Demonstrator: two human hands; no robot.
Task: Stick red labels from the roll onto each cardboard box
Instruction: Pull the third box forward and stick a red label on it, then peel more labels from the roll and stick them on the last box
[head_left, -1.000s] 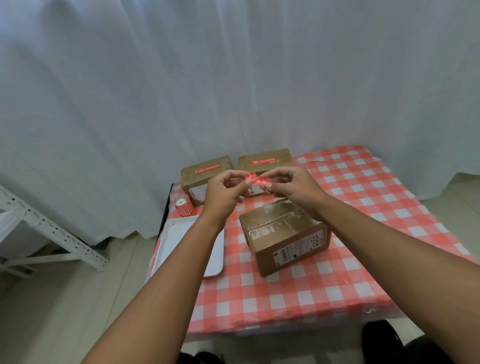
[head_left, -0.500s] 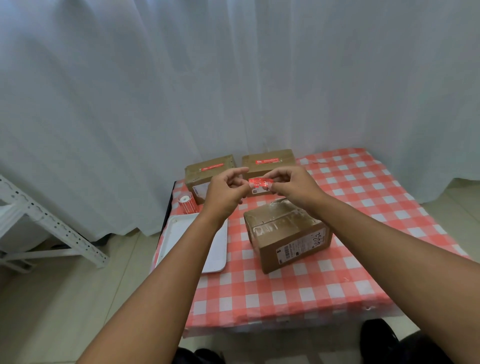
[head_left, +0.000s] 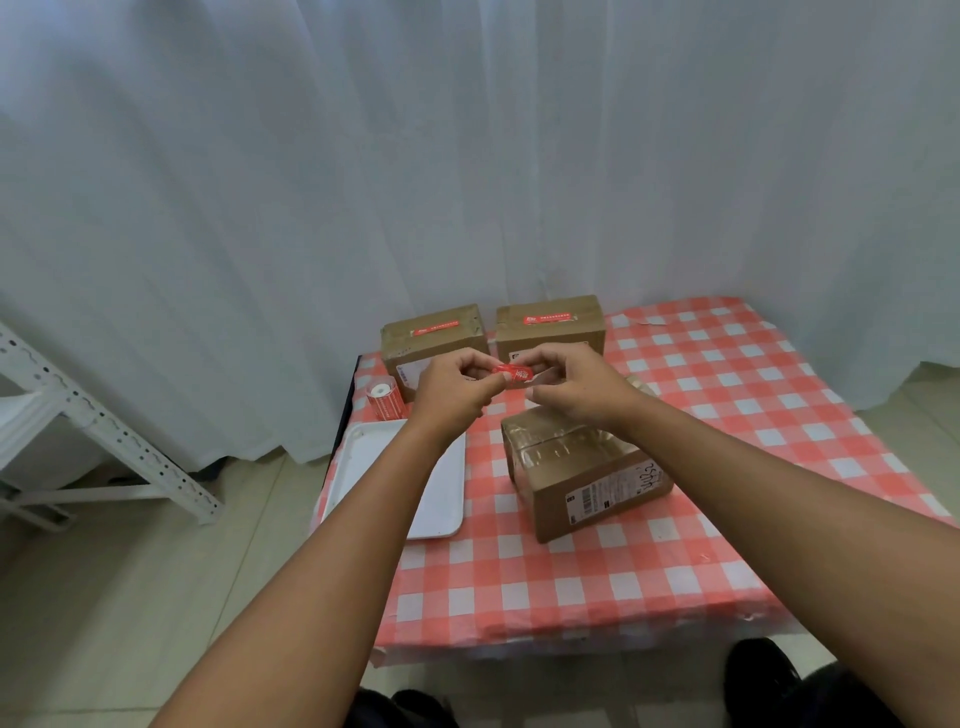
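Observation:
A small red label (head_left: 513, 374) is held in the air between both hands. My left hand (head_left: 457, 387) pinches its left end and my right hand (head_left: 574, 387) pinches its right end. Below them a taped cardboard box (head_left: 582, 470) with a white barcode sticker on its side lies on the checked table; its top carries no red label. Two more boxes stand at the back, the left box (head_left: 434, 343) and the right box (head_left: 550, 325), each with a red label on top. The red label roll (head_left: 385, 400) stands at the table's left edge.
A white tray (head_left: 436, 499) lies on the red-and-white checked tablecloth (head_left: 727, 415) under my left forearm. A white curtain hangs behind the table. A white perforated metal frame (head_left: 104, 431) stands on the floor at the left.
Both hands stay together on the label and have barely shifted; the label looks more curled between the fingertips now. The view has drifted slightly.

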